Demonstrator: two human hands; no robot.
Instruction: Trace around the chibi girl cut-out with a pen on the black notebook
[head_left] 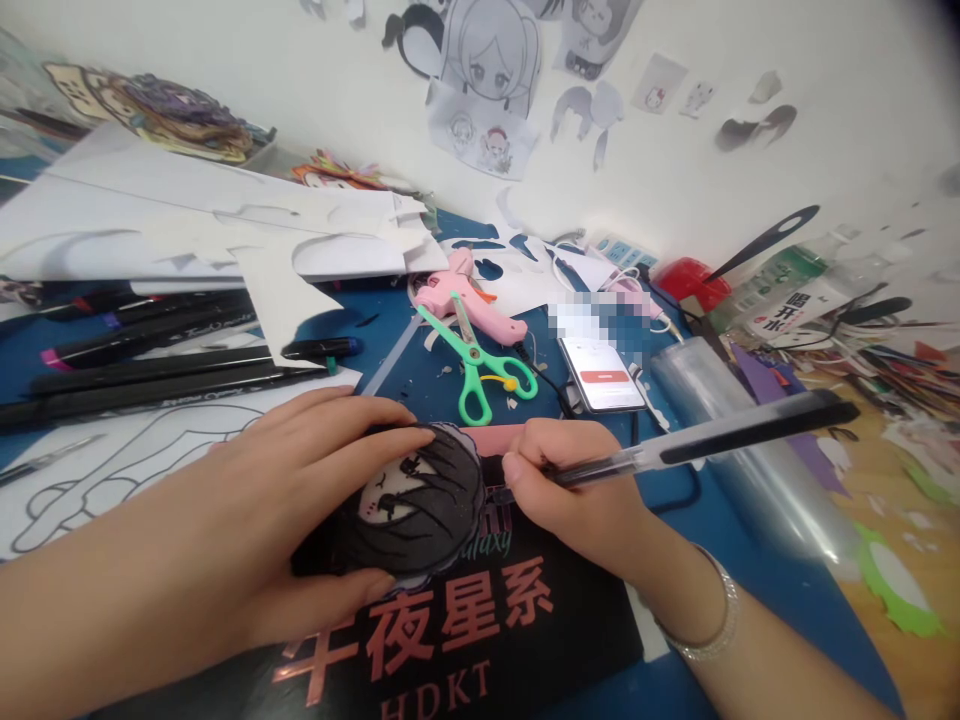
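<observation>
Clamping dark-haired cutout (pixel 442 490) beneath left hand (pixel 300 480), pinching pen (pixel 750 430) in right hand (pixel 562 500) just beside it, could streak its edge through too light a hold or a skidding tip.

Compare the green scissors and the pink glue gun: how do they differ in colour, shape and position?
The scissors are green-handled; the glue gun is pink. The scissors have two finger loops and parted blades; the glue gun has one solid handle. The scissors lie partly over the glue gun. Both lie unheld on the blue table.
</observation>
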